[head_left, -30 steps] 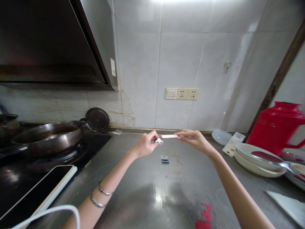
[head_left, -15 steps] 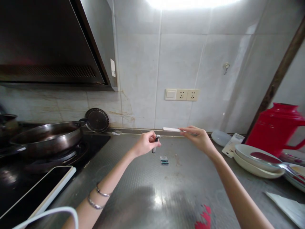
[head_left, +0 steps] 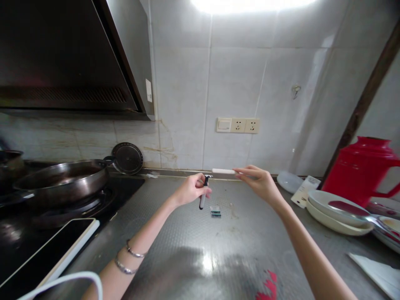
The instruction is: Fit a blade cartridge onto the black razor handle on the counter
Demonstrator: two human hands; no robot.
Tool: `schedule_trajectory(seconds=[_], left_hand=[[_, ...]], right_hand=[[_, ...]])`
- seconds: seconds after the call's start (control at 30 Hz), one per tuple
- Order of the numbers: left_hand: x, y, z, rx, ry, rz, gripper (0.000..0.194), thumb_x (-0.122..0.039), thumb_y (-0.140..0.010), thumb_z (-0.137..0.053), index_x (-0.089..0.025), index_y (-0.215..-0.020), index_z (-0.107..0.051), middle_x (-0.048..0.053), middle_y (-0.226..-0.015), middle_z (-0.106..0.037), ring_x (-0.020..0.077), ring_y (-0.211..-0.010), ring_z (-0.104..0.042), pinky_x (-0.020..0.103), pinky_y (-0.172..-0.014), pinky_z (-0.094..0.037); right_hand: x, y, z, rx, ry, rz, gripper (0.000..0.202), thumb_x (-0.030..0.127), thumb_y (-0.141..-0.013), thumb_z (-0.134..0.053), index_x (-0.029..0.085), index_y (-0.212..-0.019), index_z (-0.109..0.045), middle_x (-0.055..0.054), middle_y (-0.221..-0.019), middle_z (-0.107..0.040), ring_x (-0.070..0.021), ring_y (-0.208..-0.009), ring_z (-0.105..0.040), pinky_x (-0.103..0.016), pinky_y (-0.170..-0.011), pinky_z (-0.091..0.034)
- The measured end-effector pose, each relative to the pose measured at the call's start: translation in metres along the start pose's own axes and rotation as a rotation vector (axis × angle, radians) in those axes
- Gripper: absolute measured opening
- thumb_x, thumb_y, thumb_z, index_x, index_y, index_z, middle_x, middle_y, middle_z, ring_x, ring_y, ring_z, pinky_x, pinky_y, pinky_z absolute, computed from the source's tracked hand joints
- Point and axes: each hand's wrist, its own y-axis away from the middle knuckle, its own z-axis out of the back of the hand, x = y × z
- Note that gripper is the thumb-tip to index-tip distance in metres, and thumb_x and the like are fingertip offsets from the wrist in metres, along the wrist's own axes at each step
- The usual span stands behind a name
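Razor-like tool (head_left: 202, 201) is hanging nearly upright above the back half of the metal counter (head_left: 187, 254), and the left hand (head_left: 191, 190) is pinching it between thumb and fingers. The right hand (head_left: 259, 181) is gripping one end of a slim white stick (head_left: 222, 171), whose free end is pointing toward the tool's head, near but apart.

Just below, a small clear case (head_left: 215, 211) is lying on the counter, showing teal strips too small to identify. Toward the right edge, a white dish (head_left: 319, 197) is sitting on a cream bowl (head_left: 334, 223) and holding a shiny metal utensil (head_left: 347, 207) that is showing dark red. A red jug (head_left: 356, 168) is standing behind them. On the stove (head_left: 129, 186), a round steel pan (head_left: 86, 180) is showing a brownish inside; its contents are hard to make out.

The tool is combining a silvery T-shaped head with a grey, black-tipped handle. The counter is showing a fine raised pattern, with a ragged red patch (head_left: 269, 285) marking its front part. Between the stove's edge and the dishes, bare metal is stretching out around the case, leaving open room below both hands.
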Motion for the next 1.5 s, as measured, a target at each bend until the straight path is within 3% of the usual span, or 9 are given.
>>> schedule_trajectory(seconds=[0.3, 0.57, 0.93, 1.5], left_hand=[[-0.003, 0.002, -0.002, 0.023, 0.091, 0.076, 0.031, -0.033, -0.070, -0.066, -0.015, -0.082, -0.043, 0.006, -0.073, -0.066, 0.0197, -0.061, -0.067, 0.024, -0.047, -0.049], [-0.005, 0.001, -0.004, 0.048, 0.167, 0.127, 0.033, -0.037, -0.072, -0.064, -0.013, -0.086, -0.046, 0.008, -0.075, -0.066, 0.0199, -0.054, -0.066, 0.024, -0.042, -0.048], [-0.009, 0.000, -0.011, -0.056, 0.252, 0.170, 0.031, -0.034, -0.071, -0.066, -0.012, -0.084, -0.047, 0.007, -0.068, -0.065, 0.0194, -0.053, -0.065, 0.023, -0.041, -0.048], [-0.014, 0.004, -0.013, -0.001, 0.269, 0.220, 0.031, -0.034, -0.069, -0.067, -0.013, -0.081, -0.046, 0.005, -0.063, -0.063, 0.0210, -0.052, -0.065, 0.027, -0.042, -0.050]], right_hand=[[0.004, 0.000, -0.001, -0.040, -0.009, 0.028, 0.030, 0.039, -0.079, -0.057, 0.021, -0.100, -0.070, -0.005, -0.083, -0.065, -0.0173, -0.075, -0.059, -0.027, -0.068, -0.044], [0.002, 0.000, -0.002, -0.038, 0.193, 0.116, 0.023, 0.037, -0.082, -0.056, 0.027, -0.096, -0.070, -0.003, -0.083, -0.067, -0.0158, -0.075, -0.060, -0.031, -0.076, -0.041], [0.008, 0.003, -0.017, -0.138, 0.319, 0.151, 0.021, 0.036, -0.084, -0.054, 0.028, -0.097, -0.069, -0.001, -0.078, -0.065, -0.0135, -0.073, -0.058, -0.035, -0.085, -0.031], [0.001, 0.003, -0.029, -0.140, 0.258, 0.145, 0.021, 0.035, -0.082, -0.056, 0.029, -0.096, -0.070, -0.001, -0.078, -0.066, -0.0137, -0.071, -0.059, -0.033, -0.080, -0.033]])
